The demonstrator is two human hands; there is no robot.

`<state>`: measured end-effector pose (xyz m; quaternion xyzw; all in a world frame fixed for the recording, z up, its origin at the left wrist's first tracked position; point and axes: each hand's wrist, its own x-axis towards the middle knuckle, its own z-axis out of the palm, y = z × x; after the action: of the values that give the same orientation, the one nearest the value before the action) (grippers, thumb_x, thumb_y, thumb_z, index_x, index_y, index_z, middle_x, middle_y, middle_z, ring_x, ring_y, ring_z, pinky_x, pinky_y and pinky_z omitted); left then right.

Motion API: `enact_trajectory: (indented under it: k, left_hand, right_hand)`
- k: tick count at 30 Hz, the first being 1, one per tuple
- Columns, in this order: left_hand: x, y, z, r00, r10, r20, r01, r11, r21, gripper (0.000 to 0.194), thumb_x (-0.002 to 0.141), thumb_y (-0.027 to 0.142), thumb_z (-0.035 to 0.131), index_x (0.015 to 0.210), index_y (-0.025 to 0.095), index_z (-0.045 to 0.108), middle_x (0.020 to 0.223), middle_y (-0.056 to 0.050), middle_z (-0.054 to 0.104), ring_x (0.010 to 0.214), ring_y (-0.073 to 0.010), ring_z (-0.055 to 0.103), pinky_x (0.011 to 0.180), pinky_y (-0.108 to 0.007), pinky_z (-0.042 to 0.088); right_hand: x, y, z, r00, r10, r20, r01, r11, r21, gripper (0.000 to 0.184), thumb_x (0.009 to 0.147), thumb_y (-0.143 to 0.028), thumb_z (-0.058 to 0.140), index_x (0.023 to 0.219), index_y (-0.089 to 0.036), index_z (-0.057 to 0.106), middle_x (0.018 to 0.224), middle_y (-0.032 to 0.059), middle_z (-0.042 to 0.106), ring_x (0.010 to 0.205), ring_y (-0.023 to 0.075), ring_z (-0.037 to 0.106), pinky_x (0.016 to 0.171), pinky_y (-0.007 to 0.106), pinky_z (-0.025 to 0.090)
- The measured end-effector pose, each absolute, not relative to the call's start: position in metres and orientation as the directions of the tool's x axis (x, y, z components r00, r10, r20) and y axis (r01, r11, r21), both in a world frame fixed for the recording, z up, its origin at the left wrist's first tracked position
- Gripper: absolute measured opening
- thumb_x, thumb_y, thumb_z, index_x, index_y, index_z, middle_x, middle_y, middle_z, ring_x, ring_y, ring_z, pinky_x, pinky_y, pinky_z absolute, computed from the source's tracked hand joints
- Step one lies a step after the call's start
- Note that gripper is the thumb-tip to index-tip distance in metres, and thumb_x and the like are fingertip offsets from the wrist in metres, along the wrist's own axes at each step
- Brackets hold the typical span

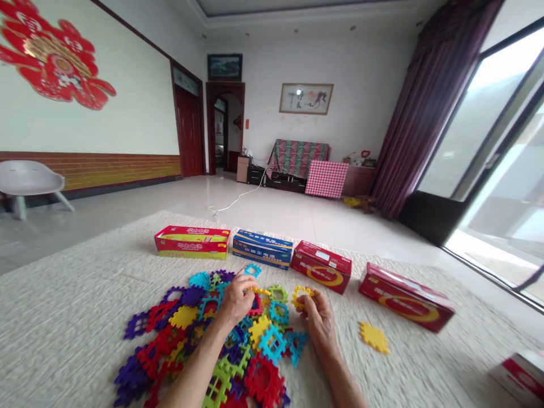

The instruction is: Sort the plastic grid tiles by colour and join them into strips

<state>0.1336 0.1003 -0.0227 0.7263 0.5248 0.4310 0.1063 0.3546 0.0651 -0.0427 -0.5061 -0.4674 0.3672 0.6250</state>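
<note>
As two bare hands meet over a loose heap of flat, notched plastic tiles in purple, red, teal, yellow and green, the left hand closes its fingers on a yellow tile, seen edge-on. The right hand, fingers curled, grips a second yellow tile by its notched rim, just right of the first and above the heap's far side. A small teal tile sits just beyond the left hand, though whether it is held cannot be told. The tiles look light, thin and fairly stiff, best taken by their toothed edges. A lone yellow tile lies to the right on a cream woven rug, near a red cardboard box. A blue cardboard box stands between two more red boxes along the rug's far side.
</note>
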Motion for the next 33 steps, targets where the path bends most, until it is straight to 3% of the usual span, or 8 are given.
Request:
enact_trajectory:
  k: [3, 7, 11, 13, 17, 22, 26, 33]
  left_hand:
    - [0.133, 0.101, -0.017, 0.040, 0.834, 0.550, 0.616, -0.454, 0.644, 0.030, 0.076, 0.011, 0.046, 0.084, 0.018, 0.074, 0.097, -0.006, 0.074, 0.105, -0.0219, 0.065, 0.106, -0.042, 0.045]
    - [0.138, 0.099, -0.011, -0.025, 0.854, 0.520, 0.514, -0.435, 0.739, 0.028, 0.075, 0.015, 0.049, 0.084, 0.019, 0.075, 0.098, -0.005, 0.075, 0.116, -0.0240, 0.060, 0.102, -0.038, 0.047]
    - [0.152, 0.091, -0.001, 0.032, 0.884, 0.467, 0.427, -0.434, 0.793, 0.027, 0.074, 0.016, 0.050, 0.084, 0.019, 0.075, 0.100, -0.006, 0.075, 0.120, -0.0257, 0.058, 0.104, -0.039, 0.045]
    - [0.159, 0.085, 0.004, 0.057, 0.888, 0.456, 0.401, -0.439, 0.804, 0.028, 0.073, 0.015, 0.051, 0.085, 0.020, 0.075, 0.103, -0.005, 0.074, 0.121, -0.0257, 0.057, 0.105, -0.039, 0.043]
    - [0.172, 0.075, 0.009, 0.073, 0.918, 0.390, 0.308, -0.393, 0.866, 0.026, 0.073, 0.017, 0.054, 0.089, 0.020, 0.074, 0.106, -0.005, 0.073, 0.117, -0.0254, 0.060, 0.099, -0.036, 0.047]
    - [0.188, 0.068, 0.007, 0.119, 0.952, 0.283, 0.120, -0.297, 0.947, 0.033, 0.076, 0.020, 0.055, 0.105, 0.016, 0.068, 0.105, -0.007, 0.073, 0.093, -0.0215, 0.069, 0.084, -0.031, 0.055]
    - [0.200, 0.059, 0.006, 0.155, 0.924, 0.349, 0.120, -0.368, 0.922, 0.037, 0.078, 0.015, 0.050, 0.112, 0.019, 0.065, 0.108, -0.005, 0.071, 0.098, -0.0195, 0.066, 0.088, -0.029, 0.054]
    - [0.195, 0.048, 0.018, 0.197, 0.882, 0.428, 0.426, -0.470, 0.773, 0.051, 0.070, 0.011, 0.053, 0.121, 0.017, 0.061, 0.127, -0.010, 0.062, 0.118, -0.0220, 0.057, 0.101, -0.033, 0.047]
  right_hand:
    - [0.353, 0.063, -0.037, 0.296, 0.926, 0.235, -0.024, 0.253, -0.967, 0.039, 0.078, -0.054, 0.061, 0.097, -0.021, 0.055, 0.074, 0.0001, 0.067, 0.061, 0.0167, 0.061, 0.054, 0.026, 0.048]
    - [0.346, 0.058, -0.022, 0.252, 0.932, 0.261, -0.058, 0.284, -0.957, 0.038, 0.077, -0.057, 0.063, 0.084, -0.020, 0.062, 0.077, 0.0024, 0.067, 0.070, 0.0188, 0.063, 0.061, 0.029, 0.051]
    - [0.334, 0.052, -0.013, 0.118, 0.959, 0.259, -0.083, 0.269, -0.960, 0.038, 0.082, -0.056, 0.060, 0.093, -0.020, 0.069, 0.097, 0.0059, 0.069, 0.091, 0.0224, 0.063, 0.076, 0.031, 0.051]
    - [0.327, 0.051, -0.014, 0.068, 0.965, 0.253, -0.094, 0.259, -0.961, 0.037, 0.083, -0.055, 0.059, 0.096, -0.020, 0.068, 0.098, 0.0051, 0.069, 0.093, 0.0219, 0.063, 0.080, 0.031, 0.050]
    - [0.319, 0.051, -0.019, 0.091, 0.963, 0.254, -0.129, 0.264, -0.956, 0.038, 0.084, -0.056, 0.057, 0.094, -0.021, 0.065, 0.093, 0.0039, 0.066, 0.088, 0.0200, 0.063, 0.078, 0.031, 0.052]
    - [0.317, 0.052, -0.017, 0.142, 0.965, 0.219, -0.208, 0.245, -0.947, 0.039, 0.083, -0.058, 0.057, 0.096, -0.022, 0.057, 0.096, 0.0035, 0.064, 0.084, 0.0194, 0.064, 0.068, 0.030, 0.055]
    - [0.317, 0.056, -0.020, 0.159, 0.967, 0.199, -0.239, 0.233, -0.942, 0.038, 0.081, -0.055, 0.059, 0.103, -0.024, 0.053, 0.094, 0.0020, 0.064, 0.082, 0.0190, 0.064, 0.068, 0.031, 0.055]
    - [0.352, 0.069, -0.021, 0.413, 0.872, 0.262, 0.201, 0.193, -0.960, 0.040, 0.072, -0.054, 0.051, 0.094, -0.021, 0.053, 0.077, 0.0016, 0.062, 0.068, 0.0193, 0.061, 0.060, 0.030, 0.050]
